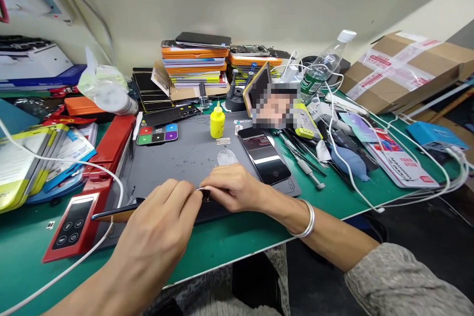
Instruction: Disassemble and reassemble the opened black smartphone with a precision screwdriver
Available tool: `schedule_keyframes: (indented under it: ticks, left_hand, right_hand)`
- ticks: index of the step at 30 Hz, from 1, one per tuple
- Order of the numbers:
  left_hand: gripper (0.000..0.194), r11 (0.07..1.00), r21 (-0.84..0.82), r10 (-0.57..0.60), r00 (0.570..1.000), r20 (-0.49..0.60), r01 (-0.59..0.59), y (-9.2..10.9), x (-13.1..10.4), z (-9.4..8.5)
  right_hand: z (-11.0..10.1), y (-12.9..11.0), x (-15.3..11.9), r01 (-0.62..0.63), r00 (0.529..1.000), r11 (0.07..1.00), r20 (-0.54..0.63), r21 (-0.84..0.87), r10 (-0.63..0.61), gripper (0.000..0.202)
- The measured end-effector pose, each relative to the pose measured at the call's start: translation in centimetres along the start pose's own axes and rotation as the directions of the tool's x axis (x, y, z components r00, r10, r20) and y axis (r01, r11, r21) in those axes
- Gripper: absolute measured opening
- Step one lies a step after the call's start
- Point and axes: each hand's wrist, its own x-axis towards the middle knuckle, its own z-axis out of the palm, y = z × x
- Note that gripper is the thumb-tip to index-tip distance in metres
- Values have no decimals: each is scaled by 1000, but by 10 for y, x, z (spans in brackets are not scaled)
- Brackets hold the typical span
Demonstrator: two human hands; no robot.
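My left hand (157,229) is closed around a thin phone-like panel (119,215), whose dark edge and orange-brown face jut out to the left of the knuckles. Most of this panel is hidden behind the hand. Close by, my right hand (235,188) is pinched, thumb against fingers, at a small dark part (206,195) between the two hands; what the fingertips hold is too small to tell. Both hands are above the front edge of a grey work mat (177,163). Beyond the right hand lies a black smartphone (263,155), face up on the mat.
A yellow dropper bottle (217,122) stands on the mat behind a tile of coloured squares (158,134). Left is a red device with buttons (72,227), crossed by a white cable (48,155). Tweezers and screwdrivers (305,163), a blue air blower (348,162) and a plastic bottle (322,71) are right.
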Motion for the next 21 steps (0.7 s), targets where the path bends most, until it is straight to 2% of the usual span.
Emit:
schedule_keyframes:
  ticks: [8, 12, 14, 15, 17, 18, 19, 21]
  left_hand:
    - [22, 1000, -14, -3, 1000, 15, 4, -2, 2, -2]
    - [21, 995, -97, -4, 999, 37, 7, 9, -16, 5]
    - [34, 980, -184, 64, 997, -43, -71, 13, -29, 6]
    - [32, 979, -194, 62, 998, -27, -66, 14, -34, 6]
    - [25, 984, -161, 67, 997, -48, -74, 10, -38, 1]
    - [22, 985, -144, 91, 996, -21, -93, 7, -37, -2]
    - [22, 988, -130, 83, 996, -41, -88, 3, -35, -4]
    - [25, 986, -153, 65, 998, -5, -65, -3, -32, -6]
  right_hand:
    - [2, 1, 0, -54, 998, 998, 36, 33, 53, 27]
    - [-2, 10, 1, -128, 991, 991, 34, 22, 128, 31]
    - [-5, 15, 1, -192, 981, 981, 23, 2, 192, 35]
    - [-6, 17, 1, -217, 976, 976, 22, -6, 217, 34]
    - [-7, 17, 3, -246, 969, 969, 17, -14, 246, 29]
    - [-7, 16, 4, -256, 967, 967, 10, -16, 256, 26]
    - [-7, 15, 6, -269, 963, 963, -1, -19, 269, 25]
    - [-7, 12, 9, -294, 956, 956, -23, -16, 294, 25]
